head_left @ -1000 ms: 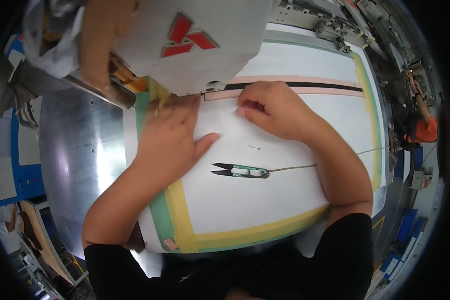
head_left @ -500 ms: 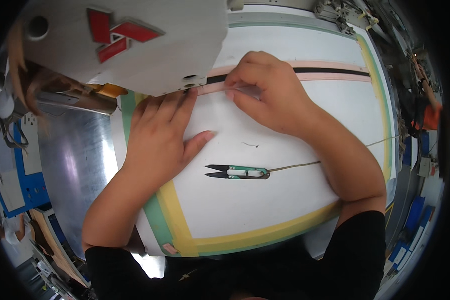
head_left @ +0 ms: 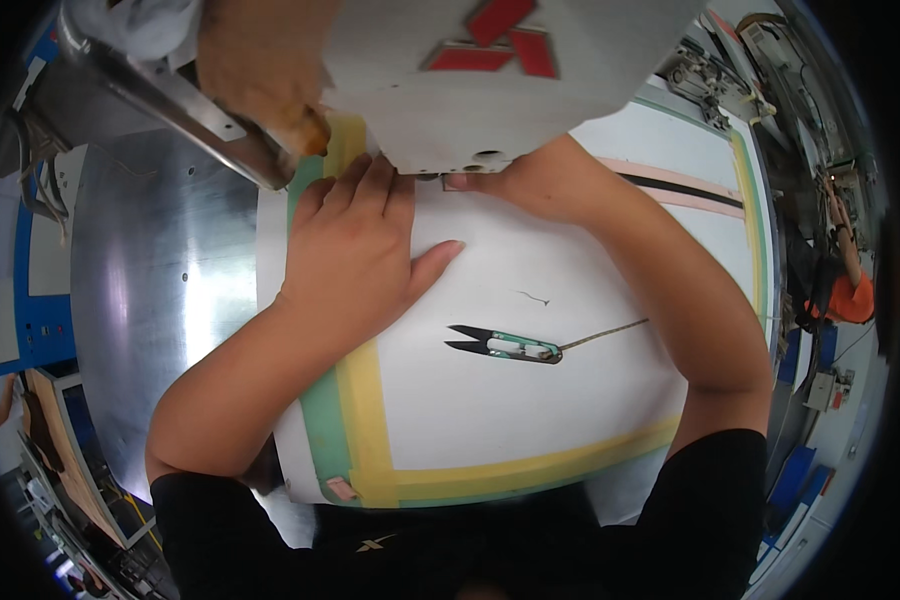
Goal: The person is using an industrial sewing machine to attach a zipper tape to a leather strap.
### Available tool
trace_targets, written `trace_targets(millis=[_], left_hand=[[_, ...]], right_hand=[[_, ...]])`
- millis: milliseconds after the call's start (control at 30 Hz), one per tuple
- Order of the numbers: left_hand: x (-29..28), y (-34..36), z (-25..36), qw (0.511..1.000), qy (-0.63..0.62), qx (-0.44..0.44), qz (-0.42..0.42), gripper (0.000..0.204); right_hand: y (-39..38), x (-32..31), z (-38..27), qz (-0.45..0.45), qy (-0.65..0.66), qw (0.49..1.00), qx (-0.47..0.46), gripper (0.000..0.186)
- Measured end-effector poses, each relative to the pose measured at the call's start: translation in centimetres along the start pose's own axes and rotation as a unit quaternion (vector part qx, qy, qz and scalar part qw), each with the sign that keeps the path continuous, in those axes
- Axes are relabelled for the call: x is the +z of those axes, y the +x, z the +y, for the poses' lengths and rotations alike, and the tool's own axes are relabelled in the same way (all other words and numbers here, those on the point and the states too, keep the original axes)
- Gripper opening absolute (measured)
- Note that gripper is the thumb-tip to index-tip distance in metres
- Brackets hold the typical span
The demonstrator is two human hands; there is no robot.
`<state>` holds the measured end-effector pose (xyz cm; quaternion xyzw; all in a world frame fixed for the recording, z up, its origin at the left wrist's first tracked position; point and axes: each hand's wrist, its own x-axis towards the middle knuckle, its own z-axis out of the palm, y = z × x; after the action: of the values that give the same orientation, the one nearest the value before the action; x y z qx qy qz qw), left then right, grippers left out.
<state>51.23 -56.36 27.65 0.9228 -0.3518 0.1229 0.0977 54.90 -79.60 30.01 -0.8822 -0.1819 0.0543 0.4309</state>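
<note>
Your left hand (head_left: 355, 240) lies flat on the white sheet (head_left: 470, 420), thumb spread away from the fingers, and it grasps nothing. Your right hand (head_left: 540, 185) goes partly under the light grey machine head (head_left: 440, 120); its thumb lies at the lower edge of this head, but the other fingers are hidden, so I cannot tell whether they grasp something. On the machine head you have a raised emblem (head_left: 535, 52) of red, slanted, four-sided pieces with metallic borders. Your black shirt (head_left: 570, 540) carries a small gold mark (head_left: 375, 543).

The pink strip (head_left: 685, 192), with a black band along its middle, lies across the sheet, beyond your right forearm; the machine head and your arm hide part of it. Nearer to you, black-bladed thread snips (head_left: 510, 345) with green handles rest on the sheet, joined to a thin cord (head_left: 605, 334).
</note>
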Motion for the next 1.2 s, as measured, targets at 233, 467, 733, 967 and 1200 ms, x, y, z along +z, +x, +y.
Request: trace_targets(millis=[233, 467, 733, 967, 1200], left_hand=[[-0.3, -0.2, -0.2, 0.997, 0.047, 0.021, 0.062, 0.056], [-0.1, 0.3, -0.4, 0.996, -0.020, 0.077, 0.045, 0.047], [0.0, 0.4, -0.9, 0.995, -0.076, 0.068, -0.022, 0.046], [0.0, 0.3, -0.9, 0.994, -0.061, 0.081, -0.036, 0.050], [0.2, 0.2, -0.9, 0.992, -0.100, 0.035, -0.068, 0.059]], right_hand=[[0.7, -1.9, 0.8, -0.063, -0.112, 0.991, -0.024, 0.038], [4.7, -3.0, 1.2, -0.126, -0.256, 0.957, -0.054, 0.044], [6.7, -1.8, 1.8, -0.179, -0.114, 0.975, 0.067, 0.042], [6.6, -2.2, 1.2, -0.198, -0.085, 0.974, 0.069, 0.041], [6.7, -2.6, 0.8, -0.200, -0.065, 0.975, 0.071, 0.041]])
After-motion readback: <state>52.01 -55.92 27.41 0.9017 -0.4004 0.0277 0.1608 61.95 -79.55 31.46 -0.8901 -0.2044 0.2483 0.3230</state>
